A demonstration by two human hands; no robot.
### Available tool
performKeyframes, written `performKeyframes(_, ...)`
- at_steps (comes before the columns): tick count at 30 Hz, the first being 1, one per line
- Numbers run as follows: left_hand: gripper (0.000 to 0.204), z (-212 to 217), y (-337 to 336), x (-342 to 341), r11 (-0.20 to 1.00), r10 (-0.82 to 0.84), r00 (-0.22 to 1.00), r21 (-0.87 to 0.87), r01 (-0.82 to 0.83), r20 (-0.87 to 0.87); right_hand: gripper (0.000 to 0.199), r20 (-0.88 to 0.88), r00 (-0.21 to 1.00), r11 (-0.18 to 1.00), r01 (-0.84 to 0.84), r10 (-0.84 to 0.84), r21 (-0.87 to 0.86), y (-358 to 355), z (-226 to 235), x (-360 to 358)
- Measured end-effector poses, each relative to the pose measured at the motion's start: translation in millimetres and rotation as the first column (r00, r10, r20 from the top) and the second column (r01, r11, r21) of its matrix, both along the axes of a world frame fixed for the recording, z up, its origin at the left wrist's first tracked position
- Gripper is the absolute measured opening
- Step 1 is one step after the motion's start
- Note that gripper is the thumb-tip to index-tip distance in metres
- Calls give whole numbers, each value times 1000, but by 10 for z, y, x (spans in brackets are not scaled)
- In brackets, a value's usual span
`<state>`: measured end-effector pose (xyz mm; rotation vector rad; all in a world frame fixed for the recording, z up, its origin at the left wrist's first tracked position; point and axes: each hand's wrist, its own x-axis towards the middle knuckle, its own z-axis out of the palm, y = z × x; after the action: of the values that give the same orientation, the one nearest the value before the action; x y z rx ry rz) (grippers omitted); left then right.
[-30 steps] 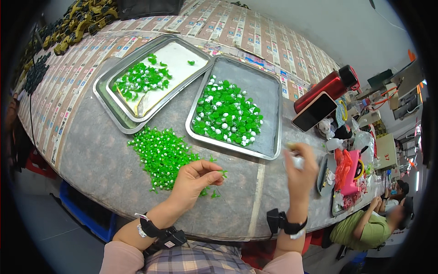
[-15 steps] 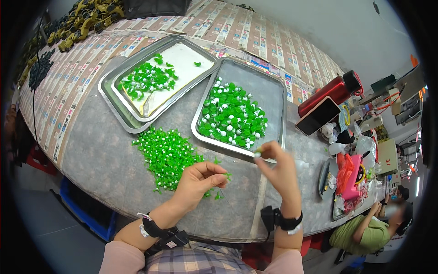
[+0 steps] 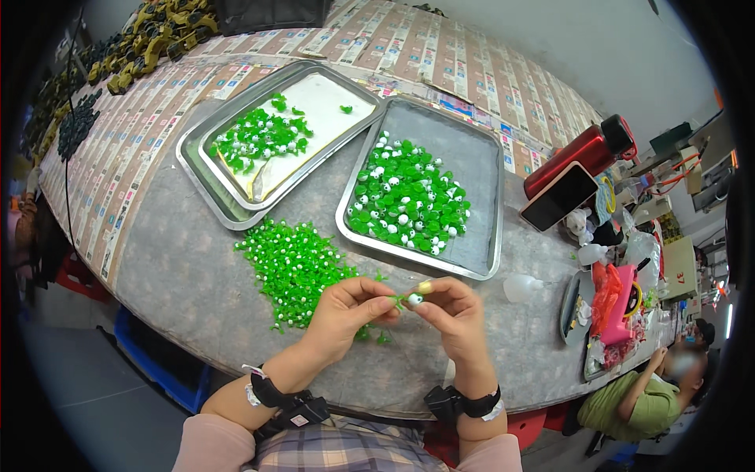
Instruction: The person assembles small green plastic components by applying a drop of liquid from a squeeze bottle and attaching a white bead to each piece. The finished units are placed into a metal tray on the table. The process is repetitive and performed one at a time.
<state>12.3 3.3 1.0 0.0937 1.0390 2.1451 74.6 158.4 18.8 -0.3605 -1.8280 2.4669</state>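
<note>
A small green-and-white piece (image 3: 412, 298) is pinched between the closed fingertips of the left hand (image 3: 346, 313) and right hand (image 3: 453, 313). A loose green pile (image 3: 295, 266) lies at 10 o'clock of the hands; a filled metal tray (image 3: 425, 189) at 12 o'clock.

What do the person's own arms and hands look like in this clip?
Both hands are bare: the left hand and the right hand wear no gloves. Each wrist carries a black strap with a small device. Pale pink sleeves are pushed up the forearms.
</note>
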Motion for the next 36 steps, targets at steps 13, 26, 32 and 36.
performKeyframes(13, 10, 2, 6, 13, 983, 31, 969, -166, -74, -244, 18, -58, 998, 992, 14, -7, 126, -89, 30, -18)
performKeyframes(26, 12, 66, -37, -8, 859, -136, 411, -314, -405, -902, 19, 55, 994, 990, -103, 98, 101, -1, -13, -3)
performKeyframes(32, 7, 111, -65, -219, 971, 25, 955, -222, -94, -295, 38, -80, 996, 999, 24, -27, -39, -69, 60, -63)
performKeyframes(36, 24, 212, -203, -787, 881, 431, 889, 142, -452, 157, 42, -110, 990, 995, 96, -92, 25, -2, -20, -93)
